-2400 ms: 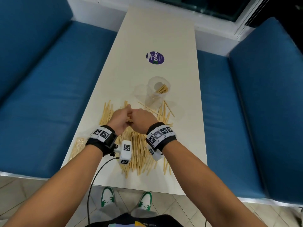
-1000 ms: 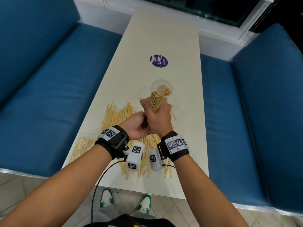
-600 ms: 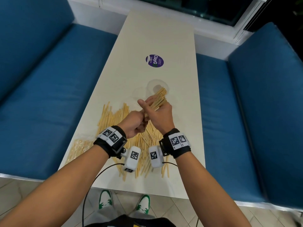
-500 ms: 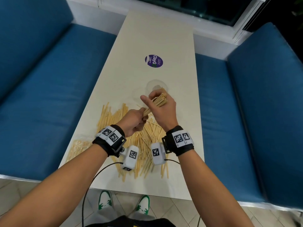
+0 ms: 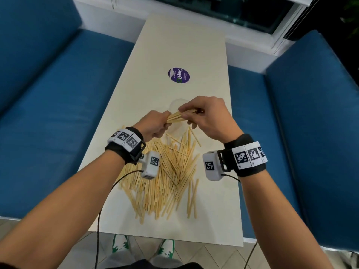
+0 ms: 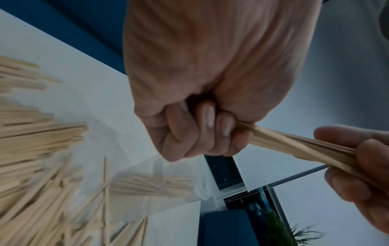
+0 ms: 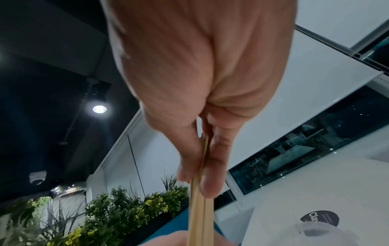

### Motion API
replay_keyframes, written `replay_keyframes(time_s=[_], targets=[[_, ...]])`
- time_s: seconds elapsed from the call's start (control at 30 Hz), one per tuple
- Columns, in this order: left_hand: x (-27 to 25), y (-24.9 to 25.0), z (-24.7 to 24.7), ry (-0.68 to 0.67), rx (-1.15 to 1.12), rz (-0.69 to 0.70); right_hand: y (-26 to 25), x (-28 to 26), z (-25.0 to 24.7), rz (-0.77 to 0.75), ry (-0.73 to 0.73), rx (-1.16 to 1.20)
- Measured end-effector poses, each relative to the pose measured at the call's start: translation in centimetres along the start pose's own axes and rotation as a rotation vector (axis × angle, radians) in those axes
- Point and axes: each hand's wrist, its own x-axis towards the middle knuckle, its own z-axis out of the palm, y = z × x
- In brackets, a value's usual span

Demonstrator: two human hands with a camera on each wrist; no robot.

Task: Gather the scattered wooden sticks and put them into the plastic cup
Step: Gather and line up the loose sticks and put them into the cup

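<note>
Most of the wooden sticks (image 5: 165, 171) still litter the near counter (image 5: 174, 45) while your left hand (image 5: 153, 125) and right hand (image 5: 209, 115) each grip one bundle (image 5: 177, 116) above the partly filled plastic cup (image 6: 160, 184).

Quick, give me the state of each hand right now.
Left hand: closed, gripping one end of the bundle of wooden sticks.
Right hand: fingers pinching the bundle's other end.
</note>
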Motion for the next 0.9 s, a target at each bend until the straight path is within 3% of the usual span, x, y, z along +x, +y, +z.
replay_keyframes(time_s=[0.13, 0.37, 0.53, 0.7, 0.8, 0.9], targets=[[1.1, 1.8, 0.4, -0.039, 0.001, 0.010, -0.3, 1.3, -1.1, 0.085, 0.074, 0.005], [4.3, 4.6, 1.0, 0.114, -0.091, 0.037, 0.3, 4.4, -3.2, 0.245, 0.212, 0.044], [5.8, 2.9, 0.2, 0.525, 0.266, 0.207, 2.8, 6.6, -2.4, 0.389, 0.264, -0.052], [6.8, -1.0, 0.1, 0.322, 0.503, 0.182, 5.5, 8.7, 4.5, 0.362, 0.003, -0.306], [6.6, -1.4, 0.5, 0.309, 0.504, 0.211, 6.3, 8.6, 7.8, 0.304, -0.240, -0.463], [6.5, -1.2, 0.5, 0.316, 0.496, 0.215, 6.3, 8.7, 7.8, 0.230, -0.316, -0.610]])
